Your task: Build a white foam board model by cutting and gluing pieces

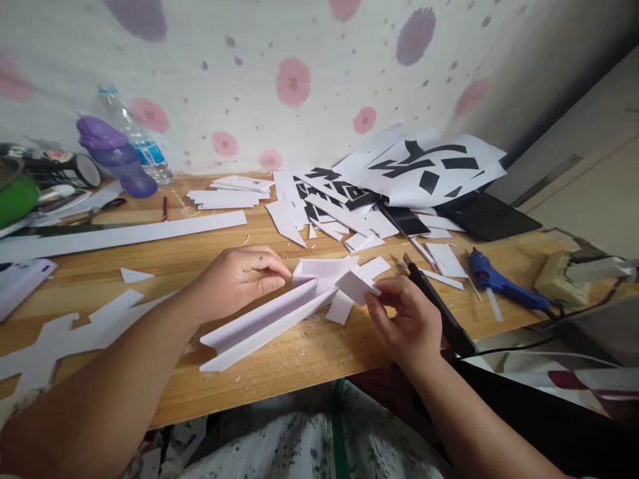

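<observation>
While the right hand (407,319) clamps a small white rectangular panel (355,286) between thumb and fingers, a folded white trough (269,319) lies on the wooden desk (319,359), its long channel open toward the near left. The panel tilts at the trough's far right end; whether the two touch is unclear. At the trough's far left corner hovers the left hand (249,276), thumb and forefinger close to the wall, though whether that grip pinches the edge cannot be told. Left of the trough lies a flat white cutout (100,326); beyond it, a stack of white strips (224,198) and, farther left, a purple bottle (117,163). Behind the trough, to the right, sits a curled sheet with black shapes (399,189); well to its right rests a blue glue gun (506,283).
</observation>
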{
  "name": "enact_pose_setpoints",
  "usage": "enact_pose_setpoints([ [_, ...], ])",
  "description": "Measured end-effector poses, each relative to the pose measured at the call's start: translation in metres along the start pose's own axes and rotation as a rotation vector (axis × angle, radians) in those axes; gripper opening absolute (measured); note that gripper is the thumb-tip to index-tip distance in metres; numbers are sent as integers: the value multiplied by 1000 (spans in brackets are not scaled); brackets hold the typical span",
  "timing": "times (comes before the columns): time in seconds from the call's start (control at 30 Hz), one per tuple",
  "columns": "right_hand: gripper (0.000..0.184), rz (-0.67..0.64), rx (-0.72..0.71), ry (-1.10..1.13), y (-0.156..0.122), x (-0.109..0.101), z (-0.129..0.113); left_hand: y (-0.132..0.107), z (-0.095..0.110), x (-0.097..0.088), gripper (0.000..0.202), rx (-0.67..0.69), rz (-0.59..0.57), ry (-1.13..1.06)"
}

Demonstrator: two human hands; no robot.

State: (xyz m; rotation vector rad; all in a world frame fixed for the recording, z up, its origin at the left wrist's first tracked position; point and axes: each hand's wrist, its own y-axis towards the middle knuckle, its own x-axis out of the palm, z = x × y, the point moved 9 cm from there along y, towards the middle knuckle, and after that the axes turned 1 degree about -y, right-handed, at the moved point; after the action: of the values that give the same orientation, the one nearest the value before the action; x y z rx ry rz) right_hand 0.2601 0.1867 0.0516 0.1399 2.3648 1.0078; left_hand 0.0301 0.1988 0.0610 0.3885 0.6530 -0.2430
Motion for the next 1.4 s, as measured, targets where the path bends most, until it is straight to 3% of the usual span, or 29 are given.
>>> enact_pose_setpoints([
  [0.13,7,-4,17,-112,-9,7,6,0,-1,11,18,1,-116,20],
  [0.3,6,-88,30,-163,-12,20,10,1,-7,17,19,-28,-161,39],
  [0.4,3,-124,-10,-188,-13,23,7,2,-9,16,18,-23,-132,38],
  [0.67,20,-187,-200,-265,-18,29,-11,3,-10,14,16,10,-94,28],
  [0.87,21,-204,-200,-260,-20,30,-11,3,-13,12,17,-19,-66,38],
  [1.13,16,-4,-74,-166,-11,8,-2,2,-24,-3,15,-106,85,-2],
  [1.23,19,54,-95,-81,-6,-3,-6,0,-32,-11,20,-153,154,-17],
  [1.4,25,-7,-187,53,10,2,-28,-2,-42,-17,24,-189,227,-68],
])
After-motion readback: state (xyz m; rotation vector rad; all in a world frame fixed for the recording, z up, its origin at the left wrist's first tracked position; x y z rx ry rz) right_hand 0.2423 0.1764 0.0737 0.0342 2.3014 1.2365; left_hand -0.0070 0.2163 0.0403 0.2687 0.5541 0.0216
